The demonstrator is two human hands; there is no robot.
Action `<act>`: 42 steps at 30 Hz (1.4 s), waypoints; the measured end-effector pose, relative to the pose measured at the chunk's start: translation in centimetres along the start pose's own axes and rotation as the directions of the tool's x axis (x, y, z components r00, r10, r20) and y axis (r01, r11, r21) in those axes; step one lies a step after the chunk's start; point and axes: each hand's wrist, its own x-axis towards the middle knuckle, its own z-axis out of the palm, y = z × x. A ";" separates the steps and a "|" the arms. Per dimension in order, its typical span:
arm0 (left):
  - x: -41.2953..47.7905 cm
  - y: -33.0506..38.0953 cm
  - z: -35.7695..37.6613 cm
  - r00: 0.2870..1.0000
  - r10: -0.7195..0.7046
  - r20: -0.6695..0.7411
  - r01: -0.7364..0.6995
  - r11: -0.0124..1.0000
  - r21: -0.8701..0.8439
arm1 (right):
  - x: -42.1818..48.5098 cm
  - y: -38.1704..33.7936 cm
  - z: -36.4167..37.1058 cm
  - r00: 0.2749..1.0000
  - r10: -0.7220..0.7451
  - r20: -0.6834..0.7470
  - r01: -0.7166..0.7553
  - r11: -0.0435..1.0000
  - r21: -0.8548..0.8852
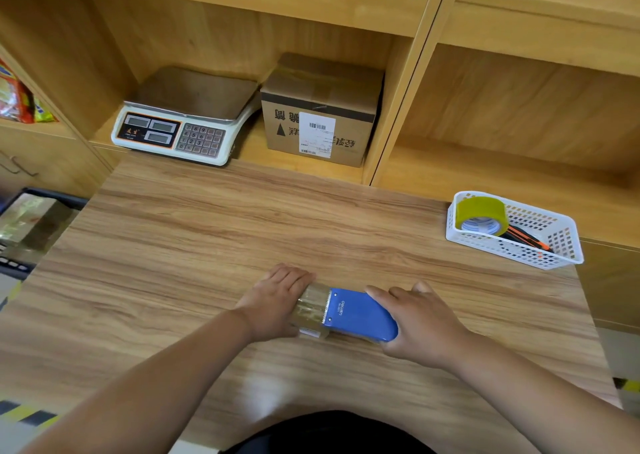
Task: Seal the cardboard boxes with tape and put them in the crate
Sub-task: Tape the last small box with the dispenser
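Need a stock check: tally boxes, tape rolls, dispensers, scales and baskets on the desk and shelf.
Cardboard box: 1
Tape dispenser: 1
Tape rolls: 2, yellow tape roll and clear tape roll
Scale: 1
Basket: 1
Total: 6

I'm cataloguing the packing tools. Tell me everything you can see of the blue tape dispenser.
The tape dispenser is a blue, metal-looking shell with white lettering and a toothed cutting edge, lying flat on the wooden table. Its clear tape sticks out leftward, held by the left hand; the right hand grips its right end.
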 end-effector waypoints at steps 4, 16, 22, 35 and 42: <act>-0.1 0.2 0.0 1.000 -0.003 0.024 0.001 0.999 0.053 | -0.6 0.8 0.5 1.000 -0.002 0.019 0.001 0.999 0.034; 0.1 0.7 -0.1 0.999 -0.016 0.049 0.011 0.995 0.098 | -2.8 5.5 2.2 0.998 0.032 0.059 -0.034 0.998 0.046; 0.1 0.8 -0.3 0.998 -0.020 0.064 0.014 0.994 0.105 | -1.4 4.5 3.1 0.996 0.028 0.088 -0.030 0.999 0.015; 1.4 2.8 -2.0 0.991 -0.067 0.117 0.060 0.996 0.068 | 0.4 1.6 4.5 0.998 0.055 0.018 -0.055 0.998 0.000; 2.7 5.6 -2.2 0.999 -0.021 0.027 0.018 0.996 0.088 | -0.9 0.7 3.7 0.992 0.122 -0.025 -0.123 0.992 -0.024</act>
